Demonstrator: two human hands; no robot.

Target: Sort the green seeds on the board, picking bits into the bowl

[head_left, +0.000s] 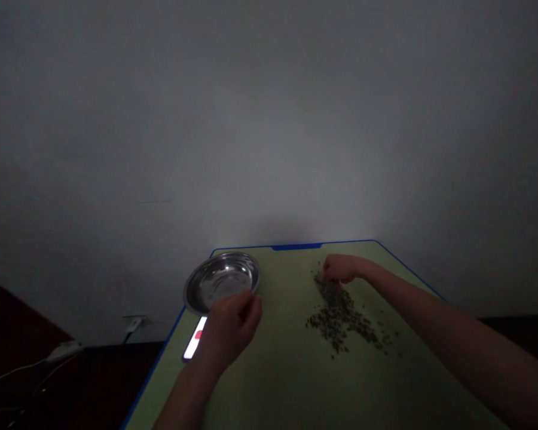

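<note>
A loose heap of small dark seeds (338, 316) is scattered over the right half of the green tabletop. At the heap's far end, my right hand (339, 269) is closed with its fingers curled down onto the seeds; what is inside them is hidden. My left hand (233, 325) is held closed just in front of a shiny steel bowl (200, 301), overlapping its near rim in view. I cannot make out whether anything is in its fingers. The inside of the bowl is bright with reflections, and no heap shows in it.
A phone with a lit screen (194, 339) lies left of my left hand, partly hidden by it. The green table (269, 370) has a blue edge and stands against a plain wall (278, 131). Cables and a power strip (64, 351) lie at the lower left.
</note>
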